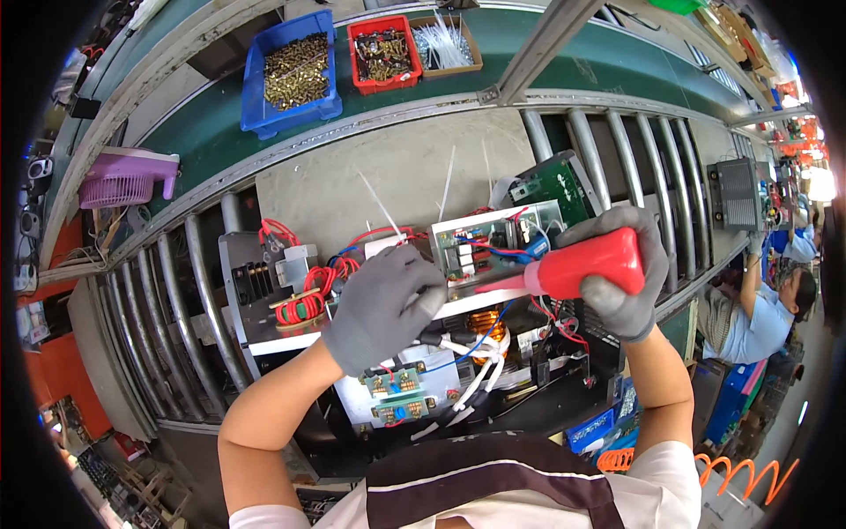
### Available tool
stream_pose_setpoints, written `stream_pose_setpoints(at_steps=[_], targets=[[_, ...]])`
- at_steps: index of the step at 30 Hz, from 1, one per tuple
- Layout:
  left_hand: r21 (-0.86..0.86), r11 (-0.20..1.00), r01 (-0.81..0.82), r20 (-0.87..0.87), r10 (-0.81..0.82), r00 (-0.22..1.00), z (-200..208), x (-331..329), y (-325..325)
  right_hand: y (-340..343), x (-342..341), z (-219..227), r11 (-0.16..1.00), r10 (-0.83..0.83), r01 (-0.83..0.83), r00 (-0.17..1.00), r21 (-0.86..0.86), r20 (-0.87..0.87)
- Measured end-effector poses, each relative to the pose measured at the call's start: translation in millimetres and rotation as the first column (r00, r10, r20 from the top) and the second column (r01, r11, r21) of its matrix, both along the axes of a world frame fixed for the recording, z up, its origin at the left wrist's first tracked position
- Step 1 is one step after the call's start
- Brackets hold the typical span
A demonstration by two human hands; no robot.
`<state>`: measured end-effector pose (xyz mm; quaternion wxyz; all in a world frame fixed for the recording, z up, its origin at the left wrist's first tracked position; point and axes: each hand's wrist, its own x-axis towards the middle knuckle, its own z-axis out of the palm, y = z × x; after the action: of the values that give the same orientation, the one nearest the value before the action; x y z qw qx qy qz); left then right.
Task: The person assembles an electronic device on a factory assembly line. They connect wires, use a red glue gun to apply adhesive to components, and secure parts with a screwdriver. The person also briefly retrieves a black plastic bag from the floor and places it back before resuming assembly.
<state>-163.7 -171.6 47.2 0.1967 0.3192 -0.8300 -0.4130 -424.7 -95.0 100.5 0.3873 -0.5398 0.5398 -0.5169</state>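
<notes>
Grey gloves cover both hands. My right hand (630,282) is wrapped round a red squeeze bottle (590,267), tipped on its side, its thin nozzle pointing left. The nozzle lies over the white-edged metal frame of an opened electrical unit (458,300), beside a green circuit board (471,256). My left hand (388,309) is at the same frame, left of the nozzle tip, fingers curled and thumb drawn in; what they pinch, if anything, is hidden. Red coiled wires (301,309) lie left of that hand. Nearer me are a copper coil (486,333) and small green boards (397,383).
The unit stands on a board (317,189) over a roller conveyor (203,282). Beyond are a blue bin of brass parts (247,97), a red bin (352,48) and a box of white ties (476,62). A metal post (546,48) rises there. A co-worker (762,309) sits far right.
</notes>
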Motion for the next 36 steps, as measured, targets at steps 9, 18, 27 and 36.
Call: stream_pose_setpoints(at_steps=[9, 18, 27, 36], targets=[[0.307, 0.860, -0.407, -0.192, 0.475, 0.859, 0.0, 9.2, -9.9, 10.0, 22.3, -0.2, 0.953, 0.107, -0.210, 0.908, -0.218, -0.406], [0.280, 0.848, -0.450, -0.339, 0.526, 0.780, 4.1, 15.8, -16.5, -2.0, 39.8, 6.4, 0.911, 0.165, -0.357, 0.773, -0.204, -0.613], [0.331, 0.837, -0.436, -0.336, 0.536, 0.774, 9.8, 21.8, -19.0, 7.5, 28.3, 6.9, 0.988, 0.064, -0.122, 0.880, -0.094, -0.471], [0.362, 0.810, -0.461, -0.276, 0.566, 0.777, 12.6, 22.7, -21.6, 15.3, 25.0, -13.2, 0.989, -0.143, 0.130, 0.962, -0.069, -0.234]])
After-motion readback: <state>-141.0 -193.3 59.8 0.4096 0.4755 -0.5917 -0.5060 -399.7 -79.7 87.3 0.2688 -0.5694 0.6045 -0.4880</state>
